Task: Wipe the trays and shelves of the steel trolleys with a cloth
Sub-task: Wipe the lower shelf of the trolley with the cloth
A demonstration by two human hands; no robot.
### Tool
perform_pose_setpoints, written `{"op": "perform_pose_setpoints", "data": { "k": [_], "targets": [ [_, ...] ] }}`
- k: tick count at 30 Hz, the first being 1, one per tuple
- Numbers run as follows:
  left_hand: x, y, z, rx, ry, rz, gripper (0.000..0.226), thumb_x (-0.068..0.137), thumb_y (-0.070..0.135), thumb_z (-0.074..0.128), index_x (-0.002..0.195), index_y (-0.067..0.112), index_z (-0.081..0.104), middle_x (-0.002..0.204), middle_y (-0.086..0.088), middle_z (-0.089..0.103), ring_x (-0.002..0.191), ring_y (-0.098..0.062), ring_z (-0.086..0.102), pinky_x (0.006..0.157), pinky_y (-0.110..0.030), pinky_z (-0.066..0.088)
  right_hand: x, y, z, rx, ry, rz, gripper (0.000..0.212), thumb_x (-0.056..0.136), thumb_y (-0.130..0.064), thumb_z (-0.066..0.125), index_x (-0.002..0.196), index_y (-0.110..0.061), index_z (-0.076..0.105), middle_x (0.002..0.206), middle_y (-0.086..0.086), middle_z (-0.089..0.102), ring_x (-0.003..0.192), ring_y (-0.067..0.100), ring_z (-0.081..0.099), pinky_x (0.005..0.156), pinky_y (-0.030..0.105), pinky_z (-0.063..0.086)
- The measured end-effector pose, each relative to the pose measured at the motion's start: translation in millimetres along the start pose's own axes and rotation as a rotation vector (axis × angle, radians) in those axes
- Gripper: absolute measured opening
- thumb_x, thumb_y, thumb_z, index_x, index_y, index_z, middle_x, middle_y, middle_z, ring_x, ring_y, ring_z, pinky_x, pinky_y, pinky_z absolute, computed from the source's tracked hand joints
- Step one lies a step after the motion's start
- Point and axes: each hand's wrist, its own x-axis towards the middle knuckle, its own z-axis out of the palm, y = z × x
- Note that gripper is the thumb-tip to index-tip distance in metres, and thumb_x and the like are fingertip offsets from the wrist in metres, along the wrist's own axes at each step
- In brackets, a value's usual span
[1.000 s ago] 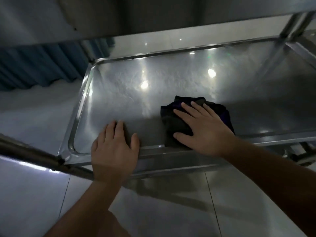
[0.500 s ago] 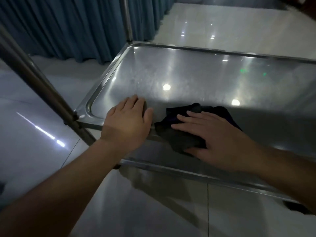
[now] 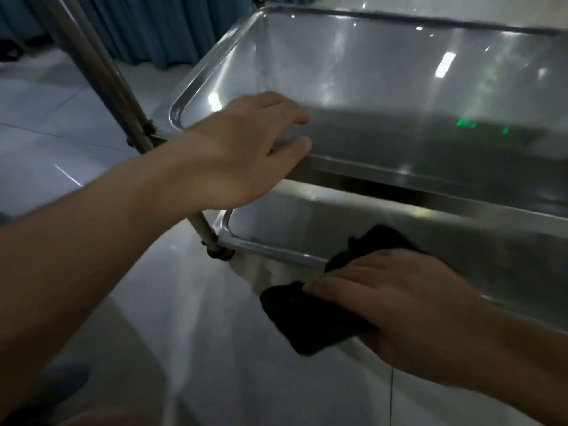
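Hands at a steel trolley, seen from a head-worn camera looking down in dim light. The left hand (image 3: 246, 149) rests on the near rim of the upper tray (image 3: 399, 72), its fingers (image 3: 289, 115) straight and close together, lying flat over the edge and reaching onto the tray's shiny surface, holding nothing. Below it, the lower shelf (image 3: 338, 222) of the trolley shows under the upper tray, also a shallow steel tray with a raised rounded rim. The right hand (image 3: 408, 305) grips a dark cloth (image 3: 307, 318) at the near edge of that lower shelf; its fingers curl around the cloth, which bunches out on both sides of the hand, 1 part lying on the shelf surface and the other hanging over the rim toward the floor. A slanted steel post (image 3: 101, 72) runs from the upper left down past the corners of both trays, and 1 caster (image 3: 219, 252) sits at its foot. The floor (image 3: 61, 133) is pale glossy tile with light streaks. A blue curtain (image 3: 159, 29) hangs behind the trolley. Small green reflections glow on the upper tray at right.
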Motion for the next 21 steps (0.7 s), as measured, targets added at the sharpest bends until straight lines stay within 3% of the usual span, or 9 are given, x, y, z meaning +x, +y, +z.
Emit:
{"op": "perform_pose_setpoints", "data": {
  "k": [2, 4, 7, 9, 11, 13, 16, 19, 21],
  "targets": [
    [-20, -2, -4, -0.006, 0.128, 0.187, 0.043, 0.109, 0.046, 0.044, 0.148, 0.031, 0.054, 0.147, 0.016, 0.051, 0.133, -0.005, 0.044, 0.109, -0.022, 0.035, 2, 2, 34, 0.058, -0.173, 0.165, 0.042, 0.088, -0.045, 0.048, 0.128, -0.046, 0.059, 0.109, -0.022, 0.073, 0.092, 0.006, 0.071, 0.072, 0.025, 0.053],
    [-38, -5, -1, -0.004, 0.241, 0.413, 0.034, 0.108, 0.027, 0.052, 0.138, 0.014, 0.063, 0.130, 0.003, 0.063, 0.121, -0.017, 0.056, 0.106, -0.029, 0.042, 9, 16, 67, 0.212, -0.307, 0.368, 0.042, 0.091, -0.067, 0.032, 0.122, -0.052, 0.055, 0.098, -0.020, 0.074, 0.080, 0.006, 0.071, 0.066, 0.026, 0.056],
    [-56, -23, 25, 0.011, 0.196, 0.504, 0.029, 0.104, 0.020, 0.056, 0.127, 0.007, 0.070, 0.112, -0.003, 0.069, 0.107, -0.021, 0.062, 0.096, -0.042, 0.050, 17, 41, 112, 0.493, -0.270, 0.562, 0.078, 0.076, -0.103, 0.019, 0.106, -0.046, 0.063, 0.076, -0.016, 0.073, 0.056, 0.012, 0.070, 0.047, 0.018, 0.054],
    [-65, -40, 51, 0.021, 0.071, 0.414, 0.030, 0.104, 0.025, 0.056, 0.128, 0.013, 0.070, 0.110, 0.006, 0.066, 0.104, -0.004, 0.058, 0.097, -0.024, 0.048, 25, 59, 135, 0.652, -0.202, 0.709, 0.078, 0.074, -0.103, 0.034, 0.102, -0.038, 0.067, 0.072, -0.007, 0.074, 0.055, 0.019, 0.072, 0.049, 0.030, 0.060],
    [-72, -62, 76, 0.036, -0.071, 0.239, 0.029, 0.106, 0.032, 0.054, 0.130, 0.024, 0.068, 0.108, 0.018, 0.059, 0.098, 0.010, 0.053, 0.088, -0.007, 0.040, 34, 78, 156, 0.521, -0.082, 0.772, 0.047, 0.092, -0.077, 0.052, 0.108, -0.035, 0.066, 0.082, -0.009, 0.073, 0.070, 0.022, 0.074, 0.060, 0.036, 0.061],
    [-77, -87, 100, 0.035, -0.192, 0.073, 0.025, 0.105, 0.039, 0.053, 0.125, 0.034, 0.067, 0.106, 0.022, 0.061, 0.098, 0.008, 0.056, 0.081, -0.012, 0.044, 46, 96, 163, 0.365, 0.029, 0.754, 0.026, 0.100, -0.051, 0.055, 0.114, -0.032, 0.064, 0.088, -0.015, 0.063, 0.078, 0.016, 0.066, 0.063, 0.024, 0.045],
    [-84, -123, 132, 0.031, -0.314, -0.105, 0.022, 0.104, 0.040, 0.053, 0.115, 0.033, 0.070, 0.100, 0.015, 0.069, 0.091, -0.007, 0.064, 0.072, -0.025, 0.049, 73, 112, 155, 0.376, 0.048, 0.755, 0.023, 0.103, -0.048, 0.050, 0.093, -0.031, 0.061, 0.078, -0.017, 0.058, 0.067, 0.007, 0.056, 0.059, 0.024, 0.036],
    [-90, -155, 152, 0.033, -0.439, -0.357, 0.028, 0.105, 0.044, 0.052, 0.120, 0.033, 0.073, 0.109, 0.008, 0.071, 0.096, -0.016, 0.065, 0.081, -0.033, 0.054, 105, 125, 153, 0.275, 0.105, 0.818, 0.024, 0.104, -0.041, 0.049, 0.092, -0.023, 0.059, 0.075, -0.006, 0.053, 0.069, 0.022, 0.049, 0.069, 0.032, 0.034],
    [-89, -171, 157, 0.020, -0.420, -0.474, 0.031, 0.104, 0.049, 0.054, 0.122, 0.032, 0.074, 0.112, 0.002, 0.073, 0.096, -0.020, 0.066, 0.087, -0.038, 0.057, 128, 129, 156, 0.260, 0.210, 0.888, 0.029, 0.104, -0.044, 0.045, 0.101, -0.021, 0.062, 0.083, -0.002, 0.057, 0.078, 0.022, 0.051, 0.076, 0.032, 0.036]
  ]
}}
